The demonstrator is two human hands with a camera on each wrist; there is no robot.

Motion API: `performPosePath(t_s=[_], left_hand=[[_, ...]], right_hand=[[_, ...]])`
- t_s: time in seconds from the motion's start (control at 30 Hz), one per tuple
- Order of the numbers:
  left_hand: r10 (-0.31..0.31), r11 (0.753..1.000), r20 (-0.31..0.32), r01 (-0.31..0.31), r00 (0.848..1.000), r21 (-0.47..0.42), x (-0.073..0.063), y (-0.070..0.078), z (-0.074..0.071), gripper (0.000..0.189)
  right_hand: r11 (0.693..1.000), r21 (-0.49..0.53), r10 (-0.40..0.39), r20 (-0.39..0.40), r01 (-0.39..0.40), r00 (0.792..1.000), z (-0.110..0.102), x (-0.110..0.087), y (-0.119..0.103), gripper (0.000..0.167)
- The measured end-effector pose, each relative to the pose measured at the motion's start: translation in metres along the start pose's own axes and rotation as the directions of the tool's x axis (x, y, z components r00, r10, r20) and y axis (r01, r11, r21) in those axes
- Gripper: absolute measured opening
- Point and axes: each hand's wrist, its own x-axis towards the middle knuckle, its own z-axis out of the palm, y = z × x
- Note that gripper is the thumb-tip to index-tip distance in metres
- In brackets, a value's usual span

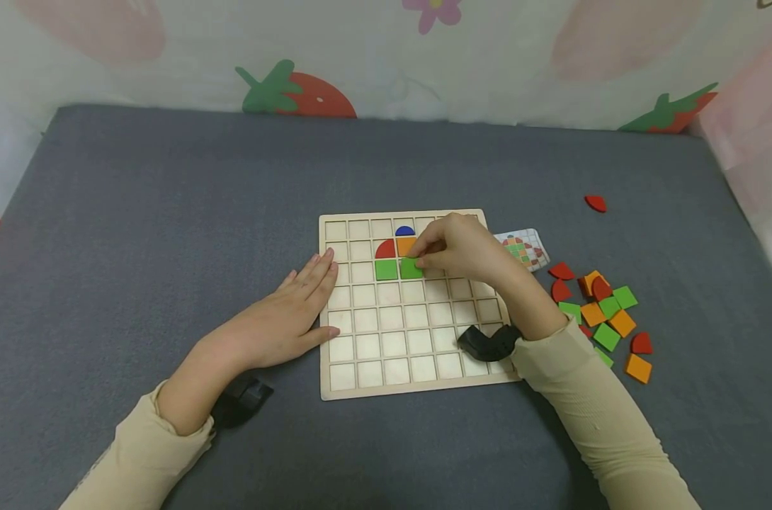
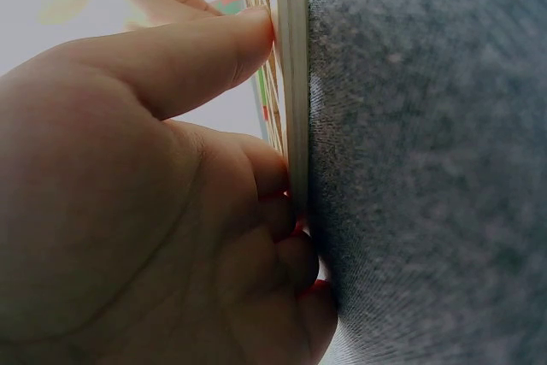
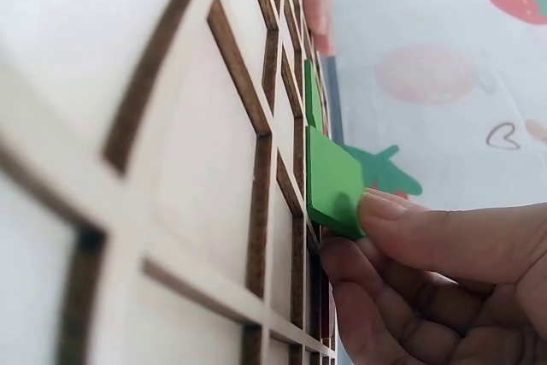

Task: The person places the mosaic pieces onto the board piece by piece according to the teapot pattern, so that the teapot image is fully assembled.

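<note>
A wooden grid board lies on the grey cloth. My right hand pinches a green square tile between thumb and fingers, over a cell in the third row. In the right wrist view that green tile is tilted, one edge at the grid. Beside it sits another green tile; above are a red quarter-round tile, an orange square tile and a blue half-round tile. My left hand rests with extended fingers against the board's left edge.
Right of the board, several loose red, orange and green tiles lie scattered, with one red piece farther back. A pattern card lies partly behind my right forearm. A strawberry-print curtain hangs behind the table.
</note>
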Motion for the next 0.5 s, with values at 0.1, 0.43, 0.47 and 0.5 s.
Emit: performPosePath(t_s=[0.1, 0.43, 0.47, 0.5], left_hand=[[0.0, 1.0, 0.001, 0.0, 1.0, 0.0, -0.0008, 0.0004, -0.0006, 0.076], [-0.001, 1.0, 0.0, 0.001, 1.0, -0.004, -0.0005, 0.0006, -0.0003, 0.076], [-0.002, 1.0, 0.001, 0.002, 1.0, -0.002, -0.0003, 0.0002, 0.0001, 0.077], [-0.002, 1.0, 0.001, 0.002, 1.0, -0.004, 0.0, 0.0, 0.0004, 0.077]], right_hand=[[1.0, -0.016, -0.019, 0.005, 0.02, 1.0, -0.0001, 0.0001, 0.0, 0.01], [0.998, 0.055, -0.02, 0.002, 0.02, 1.0, -0.0012, 0.0007, 0.0034, 0.009], [0.998, 0.064, -0.02, 0.0, 0.02, 1.0, -0.002, 0.0001, 0.0038, 0.009], [0.997, 0.078, -0.014, 0.002, 0.014, 1.0, -0.0033, -0.0005, 0.0045, 0.009]])
